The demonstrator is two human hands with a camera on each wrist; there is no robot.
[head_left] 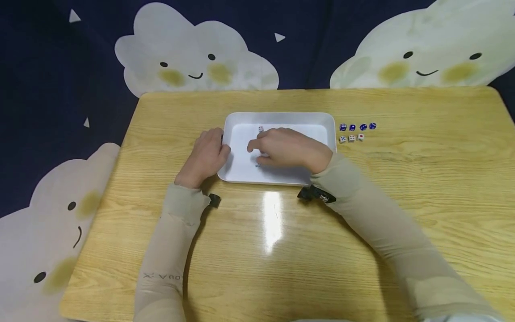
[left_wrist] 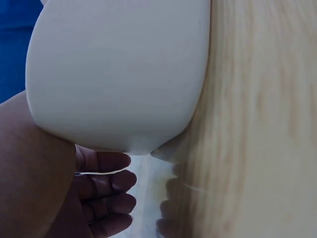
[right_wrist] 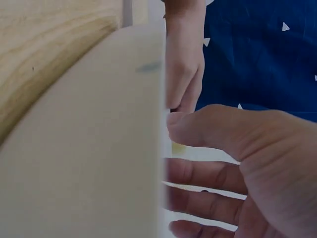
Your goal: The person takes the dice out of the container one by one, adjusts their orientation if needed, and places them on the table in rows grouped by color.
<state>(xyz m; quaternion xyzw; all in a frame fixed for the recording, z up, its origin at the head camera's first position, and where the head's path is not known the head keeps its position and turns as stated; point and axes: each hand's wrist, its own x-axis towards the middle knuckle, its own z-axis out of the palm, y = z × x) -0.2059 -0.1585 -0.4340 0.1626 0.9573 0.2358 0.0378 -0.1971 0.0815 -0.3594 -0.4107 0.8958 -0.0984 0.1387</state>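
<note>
A shallow white tray (head_left: 277,176) lies on the table. My left hand (head_left: 206,154) holds its left rim, thumb over the edge and the other fingers outside; in the left wrist view those fingers (left_wrist: 111,203) show below the tray's wall (left_wrist: 119,74). Above the tray floor hovers my right hand (head_left: 287,147), its index finger and thumb apart with nothing visible between them. One white die with red dots (head_left: 261,129) sits near the far side of the tray. Small dark marks, perhaps on another die (head_left: 258,165), show beside the right thumb. The right wrist view hides some fingertips behind the tray wall (right_wrist: 89,139).
To the right of the tray stand two rows of dice: several blue dice (head_left: 352,127) behind, and three white dice (head_left: 352,138) in front. The wooden table (head_left: 257,277) meets a dark blue cloth (head_left: 306,44) with cloud faces at the back.
</note>
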